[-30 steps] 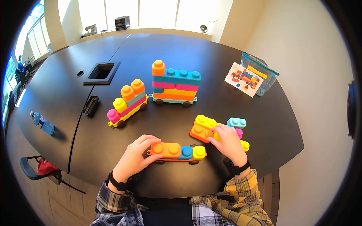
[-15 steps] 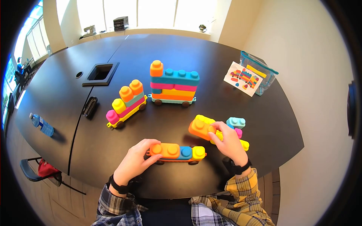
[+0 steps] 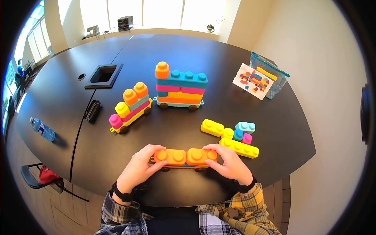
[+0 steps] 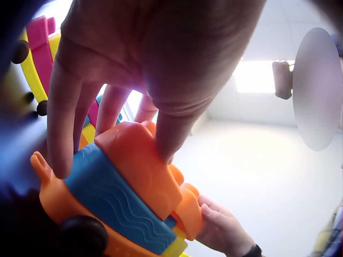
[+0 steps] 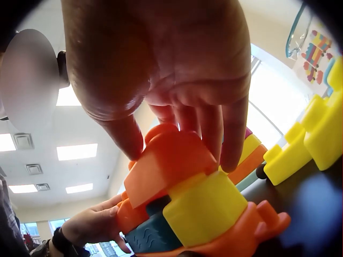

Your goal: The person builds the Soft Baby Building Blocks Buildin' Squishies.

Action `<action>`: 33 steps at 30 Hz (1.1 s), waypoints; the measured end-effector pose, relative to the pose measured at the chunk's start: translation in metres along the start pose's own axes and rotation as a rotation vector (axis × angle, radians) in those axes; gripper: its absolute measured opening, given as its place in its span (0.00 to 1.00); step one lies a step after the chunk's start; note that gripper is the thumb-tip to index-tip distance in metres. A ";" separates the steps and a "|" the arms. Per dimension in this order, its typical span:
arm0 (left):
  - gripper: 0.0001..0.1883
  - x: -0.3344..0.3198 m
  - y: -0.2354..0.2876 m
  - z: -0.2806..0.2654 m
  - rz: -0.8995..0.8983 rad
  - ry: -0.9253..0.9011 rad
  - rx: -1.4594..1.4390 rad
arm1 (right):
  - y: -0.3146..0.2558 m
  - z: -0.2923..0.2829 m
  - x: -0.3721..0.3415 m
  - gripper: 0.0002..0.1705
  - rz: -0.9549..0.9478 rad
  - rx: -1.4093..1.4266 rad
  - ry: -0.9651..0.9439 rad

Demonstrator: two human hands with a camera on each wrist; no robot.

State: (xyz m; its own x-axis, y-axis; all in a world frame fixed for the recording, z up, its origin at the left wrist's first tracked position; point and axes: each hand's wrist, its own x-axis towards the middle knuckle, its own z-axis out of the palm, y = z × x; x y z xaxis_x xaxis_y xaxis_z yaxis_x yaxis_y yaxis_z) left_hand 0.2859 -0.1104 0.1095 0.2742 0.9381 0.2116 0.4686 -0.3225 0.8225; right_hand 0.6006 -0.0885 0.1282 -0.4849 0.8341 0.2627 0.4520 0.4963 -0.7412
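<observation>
In the head view my left hand (image 3: 143, 162) grips the left end of a low block wagon, thumb and fingers around an orange two-stud block (image 3: 171, 156). Beneath that block, the left wrist view shows a wavy blue block (image 4: 115, 193) on the orange wheeled base (image 4: 56, 201). My right hand (image 3: 231, 167) pinches a second orange block (image 3: 200, 156) at the wagon's right end. In the right wrist view this block sits tilted over a yellow block (image 5: 206, 211) and a blue one (image 5: 153, 235), a gap showing under its edge.
Loose blocks lie to the right, including a long yellow one (image 3: 239, 149). Behind stand a stepped wagon (image 3: 131, 109) and a tall wagon (image 3: 181, 92). A picture card (image 3: 252, 82) leans on a clear bag (image 3: 276, 74). A water bottle (image 3: 43, 130) stands far left.
My right hand lifted the orange block from the loose pile and brought it left and nearer, onto the wagon's right end. My left hand stayed at the wagon's left end.
</observation>
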 end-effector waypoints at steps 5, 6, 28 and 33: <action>0.22 0.000 -0.006 0.000 0.037 0.010 0.039 | 0.006 0.005 0.005 0.24 -0.039 -0.022 -0.056; 0.22 0.000 -0.006 0.000 0.039 0.013 0.046 | 0.006 0.006 0.005 0.24 -0.047 -0.036 -0.068; 0.22 -0.001 0.001 0.001 -0.031 0.013 0.019 | 0.007 0.009 -0.005 0.29 0.014 -0.093 0.043; 0.22 -0.002 0.002 0.000 -0.047 0.006 0.020 | 0.011 0.008 -0.007 0.31 0.093 -0.102 -0.018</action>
State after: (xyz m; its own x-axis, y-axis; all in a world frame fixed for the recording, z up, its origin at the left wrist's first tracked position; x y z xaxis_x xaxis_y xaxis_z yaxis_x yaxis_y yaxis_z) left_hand 0.2866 -0.1124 0.1103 0.2466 0.9529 0.1764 0.4977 -0.2807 0.8207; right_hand 0.6030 -0.0911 0.1128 -0.4503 0.8737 0.1844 0.5690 0.4399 -0.6948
